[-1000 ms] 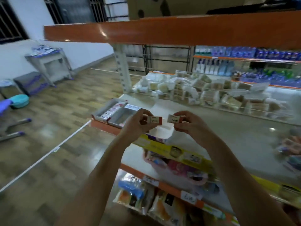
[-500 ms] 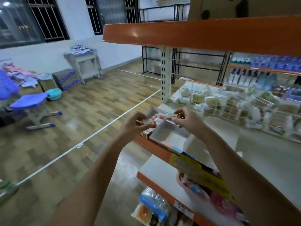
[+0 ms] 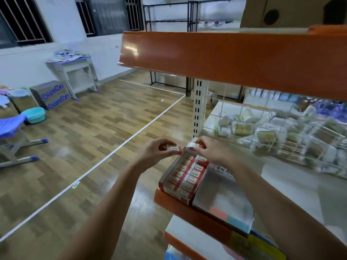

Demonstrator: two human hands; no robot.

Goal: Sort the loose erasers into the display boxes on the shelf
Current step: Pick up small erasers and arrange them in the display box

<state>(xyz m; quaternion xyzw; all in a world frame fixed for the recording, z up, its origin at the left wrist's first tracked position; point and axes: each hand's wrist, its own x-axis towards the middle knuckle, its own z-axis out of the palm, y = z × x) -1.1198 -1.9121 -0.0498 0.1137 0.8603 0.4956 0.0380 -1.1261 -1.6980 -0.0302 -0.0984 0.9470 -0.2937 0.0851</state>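
My left hand (image 3: 154, 152) pinches a small red-and-white eraser (image 3: 175, 148) just left of the shelf's end. My right hand (image 3: 210, 151) pinches a second eraser (image 3: 193, 145) over the far end of a red display box (image 3: 185, 178) that holds rows of the same erasers. Beside it on the right lies a second display box (image 3: 223, 201), mostly bare inside, with pale orange and blue patches near its front. Both boxes sit on the white shelf with the orange front edge (image 3: 189, 211).
An orange shelf (image 3: 225, 53) hangs overhead. A wire basket of wrapped goods (image 3: 277, 136) stands at the back right behind a white upright post (image 3: 199, 109). Lower shelves hold packaged goods. Left is wooden floor with a white line, a purple stool, a basin and a desk.
My view swung left and closer to the shelf's end. Both hands, each still holding an eraser, moved from the shelf's middle to the far end of the red display box.
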